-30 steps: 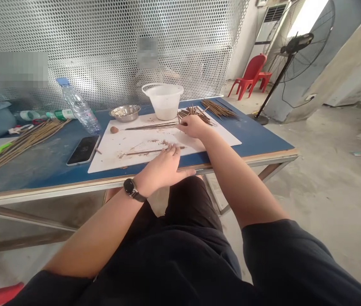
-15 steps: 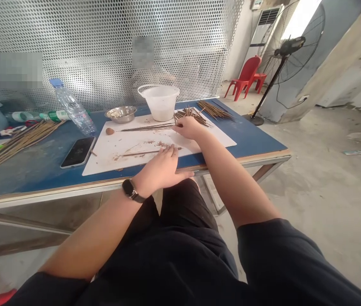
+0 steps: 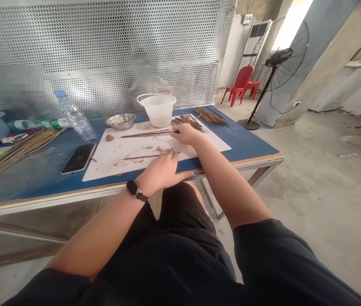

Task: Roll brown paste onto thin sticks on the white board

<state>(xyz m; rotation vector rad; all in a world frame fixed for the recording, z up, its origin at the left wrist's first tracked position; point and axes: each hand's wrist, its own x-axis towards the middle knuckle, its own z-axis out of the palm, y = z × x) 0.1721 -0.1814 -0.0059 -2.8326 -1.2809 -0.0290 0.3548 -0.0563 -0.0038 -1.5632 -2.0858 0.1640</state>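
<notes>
My left hand (image 3: pixel 163 168), with a dark watch on the wrist, lies flat with fingers stretched out on the near edge of a white board (image 3: pixel 102 163). Its fingertips rest over the right end of a brown-coated stick (image 3: pixel 137 157), with brown crumbs around it. Farther back, my right hand (image 3: pixel 185 134) is closed in a pinch at the right end of several thin dark sticks (image 3: pixel 145 134) lying across the board. Exactly how many it grips is hidden. A brown lump (image 3: pixel 109 138) sits at the left end of those sticks. Just behind the right hand lies a pile of brown sticks (image 3: pixel 193 122).
A white bucket (image 3: pixel 157 111) and a metal bowl (image 3: pixel 120 121) stand at the back. On the left are a phone (image 3: pixel 78 159), a plastic bottle (image 3: pixel 76 117) and long sticks (image 3: pixel 29 142). More sticks (image 3: pixel 211 116) lie back right. A perforated metal panel (image 3: pixel 103 51) rises behind the table.
The view has shifted slightly, so the scene sits a little lower and more to the left. Both hands stay nearly in place on the board; the right hand remains at the ends of the thin sticks.
</notes>
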